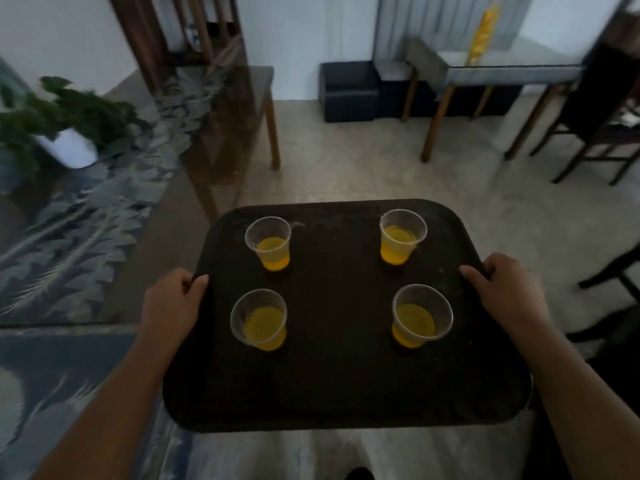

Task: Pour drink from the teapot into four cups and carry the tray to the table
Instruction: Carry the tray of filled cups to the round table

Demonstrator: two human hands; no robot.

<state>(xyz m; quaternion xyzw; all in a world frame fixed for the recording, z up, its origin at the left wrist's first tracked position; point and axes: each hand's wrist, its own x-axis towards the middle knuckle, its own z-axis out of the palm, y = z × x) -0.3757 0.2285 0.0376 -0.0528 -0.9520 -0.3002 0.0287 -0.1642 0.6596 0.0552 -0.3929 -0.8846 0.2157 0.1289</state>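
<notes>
A dark tray [339, 386] is held level in the air in front of me, over the floor. My left hand [173, 303] grips its left rim and my right hand [509, 289] grips its right rim. Several clear plastic cups stand upright on it, each part full of orange drink: far left cup [270, 244], far right cup [401, 237], near left cup [259, 320], near right cup [420, 317]. No teapot is in view.
A glass-topped table [114, 188] with a leaf pattern runs along my left, bearing a potted plant [65, 133]. Ahead stand a dark box [349, 91], a grey table [502, 74] on wooden legs and dark chairs [595, 126] at the right.
</notes>
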